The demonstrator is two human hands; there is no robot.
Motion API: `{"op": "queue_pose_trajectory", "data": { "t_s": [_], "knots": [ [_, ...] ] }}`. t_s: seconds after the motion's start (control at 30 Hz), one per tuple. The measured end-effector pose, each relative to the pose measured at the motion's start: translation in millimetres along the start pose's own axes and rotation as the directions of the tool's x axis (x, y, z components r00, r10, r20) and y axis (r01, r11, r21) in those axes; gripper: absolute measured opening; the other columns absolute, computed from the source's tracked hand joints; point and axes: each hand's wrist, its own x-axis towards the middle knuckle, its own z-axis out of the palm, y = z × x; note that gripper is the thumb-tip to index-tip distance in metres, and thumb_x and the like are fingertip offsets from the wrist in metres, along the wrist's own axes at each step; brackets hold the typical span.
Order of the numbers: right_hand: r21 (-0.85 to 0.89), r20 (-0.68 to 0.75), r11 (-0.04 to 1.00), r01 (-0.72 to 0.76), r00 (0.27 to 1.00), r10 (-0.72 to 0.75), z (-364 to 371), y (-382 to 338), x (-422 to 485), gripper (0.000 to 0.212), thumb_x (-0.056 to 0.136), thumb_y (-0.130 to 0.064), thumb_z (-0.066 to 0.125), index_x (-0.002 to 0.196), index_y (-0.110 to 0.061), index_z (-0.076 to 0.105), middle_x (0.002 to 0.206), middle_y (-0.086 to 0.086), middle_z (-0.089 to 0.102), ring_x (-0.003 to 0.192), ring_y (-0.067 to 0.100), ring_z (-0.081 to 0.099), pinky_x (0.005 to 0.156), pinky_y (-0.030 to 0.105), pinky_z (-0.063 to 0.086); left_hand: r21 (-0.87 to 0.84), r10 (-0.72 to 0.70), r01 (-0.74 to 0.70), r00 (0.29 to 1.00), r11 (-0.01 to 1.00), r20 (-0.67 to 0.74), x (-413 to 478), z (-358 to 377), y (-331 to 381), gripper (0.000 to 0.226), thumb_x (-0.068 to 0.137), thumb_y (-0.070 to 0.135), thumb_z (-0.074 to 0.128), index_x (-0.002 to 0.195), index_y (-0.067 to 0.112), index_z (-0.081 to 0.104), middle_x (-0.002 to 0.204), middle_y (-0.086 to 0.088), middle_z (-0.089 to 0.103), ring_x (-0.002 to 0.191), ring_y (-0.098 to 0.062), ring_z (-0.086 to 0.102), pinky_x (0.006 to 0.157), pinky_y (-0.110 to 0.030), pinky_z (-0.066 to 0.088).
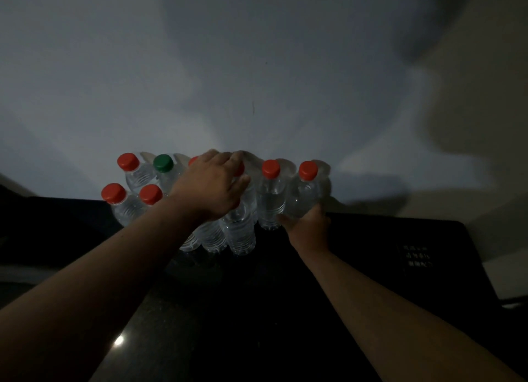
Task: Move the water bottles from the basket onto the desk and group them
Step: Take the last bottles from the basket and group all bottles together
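Note:
Several clear water bottles stand upright in a cluster on the dark desk, close to the wall. Most have red caps; one in the back row has a green cap. My left hand lies over the tops of the middle bottles, fingers curled round a red-capped one and hiding its cap. My right hand grips the lower body of the rightmost red-capped bottle, which stands next to another red-capped bottle. No basket is in view.
A pale wall rises right behind the bottles. A dark device with small white print sits at the desk's right end. The scene is dim, and a light spot reflects on the desk at lower left.

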Motion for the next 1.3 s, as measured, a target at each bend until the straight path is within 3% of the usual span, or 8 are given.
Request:
{"op": "queue_pose_trajectory", "data": {
  "t_s": [0.23, 0.43, 0.53, 0.63, 0.77, 0.93, 1.17, 1.3],
  "knots": [
    [-0.049, 0.016, 0.994, -0.094, 0.995, 0.095, 10.0, 5.4, 3.4, 0.105, 0.046, -0.062, 0.082, 0.133, -0.018, 0.044, 0.127, 0.009, 0.062, 0.118, 0.026, 0.06, 0.098, 0.043, 0.052, -0.023, -0.018, 0.018, 1.0, 1.0, 0.026, -3.4, -8.9, 3.9, 0.079, 0.088, 0.061, 0.013, 0.146, 0.011, 0.03, 0.138, -0.013, 0.05, 0.127, -0.03, 0.042, 0.105, -0.042, 0.034],
    [-0.074, 0.058, 0.991, -0.113, 0.991, 0.118, -9.2, 2.2, -7.1, 0.072, 0.059, -0.062, 0.071, 0.12, -0.027, 0.053, 0.109, -0.003, 0.068, 0.098, 0.018, 0.068, 0.083, 0.039, 0.058, -0.132, -0.042, 0.044, 0.999, 0.99, 0.019, -29.8, -48.1, 18.9, 0.07, 0.096, 0.053, 0.035, 0.151, 0.014, 0.018, 0.147, -0.014, 0.04, 0.133, -0.03, 0.038, 0.109, -0.039, 0.032],
    [-0.104, -0.008, 0.994, -0.038, 0.999, 0.037, -38.0, -36.4, -49.9, 0.055, 0.071, -0.038, 0.071, 0.12, -0.02, 0.055, 0.113, 0.009, 0.066, 0.105, 0.026, 0.064, 0.089, 0.036, 0.053, -0.189, -0.016, -0.004, 0.994, 0.982, -0.104, -61.2, -84.0, 25.9, 0.058, 0.098, 0.046, 0.039, 0.145, 0.012, 0.035, 0.148, -0.013, 0.04, 0.135, -0.028, 0.039, 0.109, -0.038, 0.032],
    [-0.159, 0.148, 0.987, -0.015, 0.988, 0.039, -53.2, -62.3, -106.9, 0.043, 0.082, -0.018, 0.068, 0.122, -0.006, 0.058, 0.124, 0.016, 0.059, 0.117, 0.03, 0.055, 0.097, 0.033, 0.043, -0.322, 0.024, -0.067, 0.99, 0.944, -0.137, -111.6, -111.2, 12.9, 0.053, 0.098, 0.045, 0.039, 0.139, 0.011, 0.045, 0.14, -0.01, 0.049, 0.127, -0.022, 0.048, 0.105, -0.035, 0.038],
    [-0.156, 0.436, 0.988, 0.016, 0.898, 0.054, -57.7, -100.0, -190.6, 0.033, 0.09, -0.021, 0.062, 0.122, -0.019, 0.061, 0.123, 0.001, 0.062, 0.119, 0.016, 0.055, 0.093, 0.024, 0.041, -0.494, 0.038, -0.08, 0.995, 0.866, -0.095, -202.6, -136.7, -8.4, 0.031, 0.097, 0.035, 0.047, 0.12, 0.018, 0.062, 0.111, 0.004, 0.064, 0.097, -0.008, 0.06, 0.085, -0.023, 0.049],
    [-0.232, 0.628, 0.953, 0.193, 0.778, -0.005, -62.1, -135.9, -275.9, 0.03, 0.091, -0.027, 0.061, 0.121, -0.027, 0.062, 0.104, -0.012, 0.057, 0.108, 0.006, 0.058, 0.09, 0.02, 0.044, -0.557, -0.076, 0.067, 0.997, 0.828, 0.008, -308.0, -126.4, -33.6, 0.021, 0.092, 0.034, 0.055, 0.112, 0.037, 0.06, 0.104, 0.019, 0.064, 0.094, 0.007, 0.063, 0.087, -0.023, 0.052],
    [-0.314, 0.748, 0.816, 0.485, 0.656, -0.103, -76.6, -169.4, -373.0, 0.036, 0.094, -0.039, 0.055, 0.128, -0.029, 0.057, 0.128, -0.013, 0.059, 0.115, 0.001, 0.054, 0.094, 0.019, 0.045, -0.458, -0.112, 0.182, 0.978, 0.87, 0.175, -432.2, -67.5, -60.2, 0.036, 0.09, 0.046, 0.052, 0.12, 0.028, 0.062, 0.111, 0.015, 0.062, 0.09, 0.005, 0.059, 0.076, -0.009, 0.044],
    [-0.379, 0.797, 0.762, 0.525, 0.603, -0.02, -75.7, -173.8, -422.7, 0.049, 0.09, -0.05, 0.056, 0.134, -0.032, 0.049, 0.136, -0.013, 0.051, 0.123, 0.006, 0.049, 0.1, 0.025, 0.042, -0.41, -0.067, 0.14, 0.98, 0.901, 0.186, -474.8, -42.0, -62.2, 0.061, 0.074, 0.067, 0.031, 0.111, 0.032, 0.062, 0.105, 0.016, 0.061, 0.091, -0.003, 0.062, 0.08, -0.027, 0.051]
  ]
}}
